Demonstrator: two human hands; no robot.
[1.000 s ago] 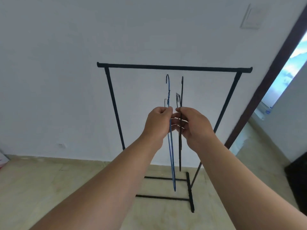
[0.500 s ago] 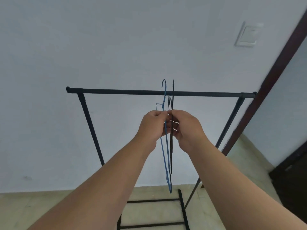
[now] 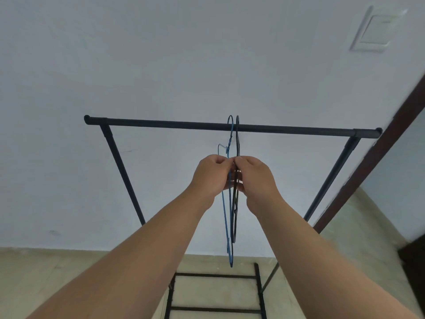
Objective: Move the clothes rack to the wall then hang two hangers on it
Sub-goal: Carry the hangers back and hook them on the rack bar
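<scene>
A black clothes rack [image 3: 161, 124] stands close to the white wall, its top bar running across the middle of the view. My left hand [image 3: 210, 174] grips a blue wire hanger [image 3: 226, 222] seen edge-on. My right hand [image 3: 255, 177] grips a black hanger [image 3: 235, 217] right beside it. Both hooks reach up to the top bar and cross it near its middle; I cannot tell whether they rest on it. The two hands touch each other just under the bar.
The rack's black base frame [image 3: 216, 276] lies on the beige tiled floor below my arms. A white wall switch [image 3: 377, 31] sits at the upper right. A dark brown door frame [image 3: 372, 157] runs along the right, near the rack's right leg [image 3: 331, 176].
My view has come closer to the rack. Both hands have raised the hangers, so the hooks now overlap the top bar instead of hanging below it.
</scene>
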